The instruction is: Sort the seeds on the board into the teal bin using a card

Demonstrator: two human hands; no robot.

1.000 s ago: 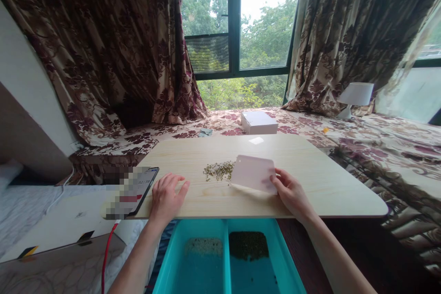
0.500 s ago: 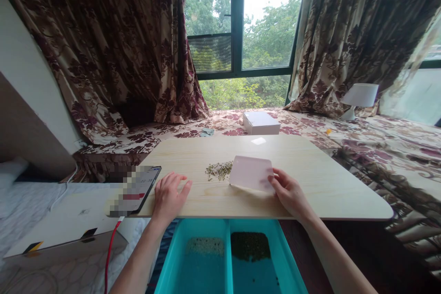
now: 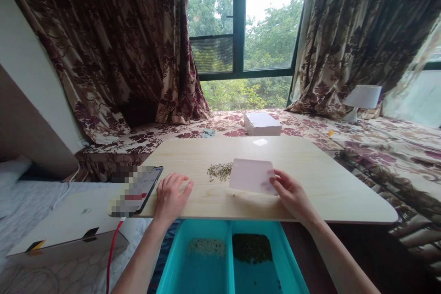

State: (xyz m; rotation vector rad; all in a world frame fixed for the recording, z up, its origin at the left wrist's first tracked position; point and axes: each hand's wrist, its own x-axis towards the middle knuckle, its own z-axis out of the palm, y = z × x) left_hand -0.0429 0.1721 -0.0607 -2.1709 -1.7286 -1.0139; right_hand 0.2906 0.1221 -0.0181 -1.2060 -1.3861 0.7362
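Head view: gripping a card [image 3: 250,176] in the right hand [image 3: 291,193], with fingers closed on its right edge, probably so as to leave the opposite edge free beside the loose grains [image 3: 218,172]. Holding it at a tilt, judging by the shadow cast on the table [image 3: 330,188]; perhaps raised at that side to make room for fingertips underneath. Scattered green and pale together, just left of the card; impossible to tell whether touching it. Resting palm down, apparently, with the left hand [image 3: 173,195], fingers loosely bent around nothing, perhaps for steadiness. Placed left of that hand, with a phone [image 3: 151,188] and its red cable [image 3: 112,250] at the table's edge, likely out of the way. Set under the near edge, with a bin [image 3: 229,257] divided in two, presumably to separate pale grains [image 3: 208,248] at left from dark grains [image 3: 252,247] at right.
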